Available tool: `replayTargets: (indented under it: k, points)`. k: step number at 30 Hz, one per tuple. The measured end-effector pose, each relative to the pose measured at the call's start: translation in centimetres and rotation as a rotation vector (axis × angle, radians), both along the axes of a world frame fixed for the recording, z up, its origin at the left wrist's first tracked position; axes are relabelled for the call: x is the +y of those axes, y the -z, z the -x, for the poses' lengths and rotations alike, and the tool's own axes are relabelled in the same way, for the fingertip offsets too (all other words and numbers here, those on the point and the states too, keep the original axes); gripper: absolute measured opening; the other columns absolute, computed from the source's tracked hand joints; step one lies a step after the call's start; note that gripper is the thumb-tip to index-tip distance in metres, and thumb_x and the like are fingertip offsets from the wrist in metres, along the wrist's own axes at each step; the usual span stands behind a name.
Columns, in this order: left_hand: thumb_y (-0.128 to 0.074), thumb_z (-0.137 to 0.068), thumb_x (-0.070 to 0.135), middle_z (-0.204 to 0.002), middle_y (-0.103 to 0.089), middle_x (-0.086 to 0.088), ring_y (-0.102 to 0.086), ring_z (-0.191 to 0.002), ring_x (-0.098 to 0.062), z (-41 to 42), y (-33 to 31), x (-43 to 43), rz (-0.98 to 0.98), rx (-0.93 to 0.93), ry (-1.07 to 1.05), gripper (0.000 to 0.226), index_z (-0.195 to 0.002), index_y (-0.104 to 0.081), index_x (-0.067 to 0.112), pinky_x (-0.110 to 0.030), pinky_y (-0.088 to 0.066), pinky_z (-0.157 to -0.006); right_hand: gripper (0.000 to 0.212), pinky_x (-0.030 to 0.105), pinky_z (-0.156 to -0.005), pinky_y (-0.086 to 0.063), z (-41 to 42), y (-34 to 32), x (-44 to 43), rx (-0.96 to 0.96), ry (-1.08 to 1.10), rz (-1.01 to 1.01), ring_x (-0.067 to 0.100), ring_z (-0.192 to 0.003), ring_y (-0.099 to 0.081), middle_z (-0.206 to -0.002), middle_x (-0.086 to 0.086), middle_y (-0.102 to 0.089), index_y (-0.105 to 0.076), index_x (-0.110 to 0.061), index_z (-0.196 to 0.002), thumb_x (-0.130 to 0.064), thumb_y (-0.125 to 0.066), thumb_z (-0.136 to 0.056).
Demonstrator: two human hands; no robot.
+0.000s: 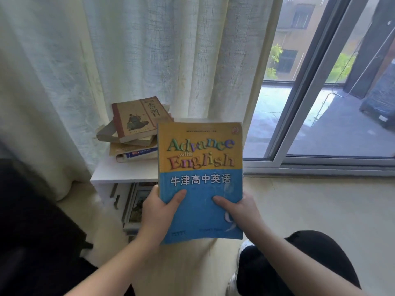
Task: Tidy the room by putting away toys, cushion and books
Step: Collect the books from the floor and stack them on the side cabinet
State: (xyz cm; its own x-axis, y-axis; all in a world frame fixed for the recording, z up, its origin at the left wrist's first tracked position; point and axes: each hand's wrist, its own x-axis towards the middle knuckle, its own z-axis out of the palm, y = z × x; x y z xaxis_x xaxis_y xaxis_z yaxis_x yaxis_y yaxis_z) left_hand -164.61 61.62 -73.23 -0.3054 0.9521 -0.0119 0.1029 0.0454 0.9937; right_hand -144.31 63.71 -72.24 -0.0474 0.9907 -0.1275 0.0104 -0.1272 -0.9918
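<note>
I hold a yellow and blue textbook [201, 167] titled "Advance with English" upright in front of me, above the floor. My left hand [158, 212] grips its lower left edge with the thumb on the cover. My right hand [239, 210] grips the lower right edge the same way. Behind the book, a messy stack of several books [134, 129] lies on top of a low white shelf [124, 171]. More books [134, 206] stand inside the shelf below.
A pale curtain [149, 60] hangs behind the shelf. A sliding glass door [320, 103] is at the right. My knee in black trousers [299, 263] is at the lower right, and a dark piece of furniture [32, 221] stands at the left. Beige floor [320, 210] lies ahead.
</note>
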Motion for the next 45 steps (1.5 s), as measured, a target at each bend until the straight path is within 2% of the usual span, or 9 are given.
replayTargets:
  k: [8,14,21,27,32,36,40,42,45]
  points:
    - [-0.075,-0.076,0.047,-0.095,-0.073,0.001,-0.071,-0.082,-0.016,1.7,3.6,-7.2,0.202,0.043,-0.004,0.041,-0.103,-0.063,0.018,-0.044,-0.059,-0.072,0.027,0.034,-0.074,-0.059,1.6,4.9,-6.0,0.005,-0.054,0.187,0.02,-0.085,-0.073,-0.097,0.005,-0.076,-0.069,-0.01,-0.103,-0.015,-0.079,-0.078]
    - [-0.072,-0.082,0.04,-0.081,-0.074,-0.001,-0.071,-0.072,-0.016,2.1,5.6,-9.8,0.425,0.067,0.037,0.028,-0.087,-0.071,0.013,-0.028,-0.054,-0.06,0.033,0.028,-0.071,-0.059,2.1,8.2,-8.9,0.011,-0.108,0.402,0.017,-0.086,-0.073,-0.097,0.001,-0.076,-0.066,-0.01,-0.111,-0.022,-0.077,-0.082]
    - [-0.078,-0.079,0.03,-0.086,-0.072,-0.014,-0.07,-0.079,-0.031,2.8,11.0,-7.0,0.763,-0.16,0.007,0.032,-0.094,-0.067,0.004,-0.043,-0.057,-0.08,0.039,0.026,-0.055,-0.056,2.5,11.3,-6.8,-0.074,-0.166,0.73,0.021,-0.077,-0.074,-0.095,0.007,-0.076,-0.064,-0.007,-0.11,-0.028,-0.079,-0.08]
    - [-0.078,-0.076,0.038,-0.096,-0.073,-0.016,-0.07,-0.088,-0.033,2.4,15.8,-2.0,0.854,-0.237,0.089,0.046,-0.105,-0.065,0.005,-0.05,-0.054,-0.088,0.047,0.03,-0.065,-0.058,1.6,14.8,-1.7,-0.073,-0.191,0.746,0.026,-0.089,-0.073,-0.103,0.01,-0.074,-0.062,-0.004,-0.116,-0.024,-0.08,-0.078]
    - [-0.09,-0.022,0.064,-0.104,-0.073,-0.012,-0.07,-0.095,-0.029,2.6,21.9,3.0,0.859,-0.326,0.153,0.107,-0.111,-0.067,0.01,-0.049,-0.053,-0.092,0.031,0.024,-0.057,-0.055,0.9,16.6,2.9,-0.088,-0.146,0.755,0.02,-0.079,-0.069,-0.099,0.009,-0.071,-0.063,-0.005,-0.106,-0.023,-0.075,-0.083]
    - [-0.091,-0.024,0.061,-0.103,-0.073,-0.011,-0.07,-0.094,-0.028,2.4,22.5,6.2,0.903,-0.37,0.185,0.102,-0.111,-0.067,0.012,-0.047,-0.054,-0.09,0.047,0.028,-0.062,-0.058,0.2,18.6,5.5,-0.115,-0.127,0.825,0.024,-0.082,-0.07,-0.107,0.013,-0.071,-0.061,-0.002,-0.116,-0.031,-0.076,-0.082]
    - [-0.084,-0.061,0.051,-0.094,-0.072,-0.01,-0.07,-0.085,-0.025,1.1,20.5,8.4,0.958,-0.371,0.16,0.068,-0.108,-0.064,0.008,-0.037,-0.058,-0.074,0.054,0.043,-0.092,-0.054,-0.8,21.0,5.3,0.066,-0.038,0.958,0.032,-0.104,-0.066,-0.114,0.017,-0.069,-0.058,-0.005,-0.125,-0.033,-0.074,-0.082]
    - [-0.077,-0.073,0.049,-0.087,-0.068,-0.007,-0.067,-0.078,-0.023,0.5,20.4,9.8,0.971,-0.315,0.138,0.055,-0.107,-0.061,0.008,-0.028,-0.054,-0.06,0.053,0.042,-0.089,-0.056,-1.0,22.2,4.1,0.298,0.097,0.989,0.032,-0.108,-0.065,-0.119,0.019,-0.066,-0.057,-0.005,-0.124,-0.028,-0.076,-0.081]
    - [-0.075,-0.075,0.049,-0.094,-0.066,-0.006,-0.065,-0.082,-0.023,0.0,20.8,11.6,0.966,-0.265,0.142,0.063,-0.117,-0.057,0.006,-0.028,-0.052,-0.066,0.029,0.039,-0.076,-0.06,0.1,23.1,2.5,0.551,0.272,0.934,0.031,-0.1,-0.066,-0.108,0.019,-0.069,-0.059,-0.005,-0.11,-0.022,-0.068,-0.089]
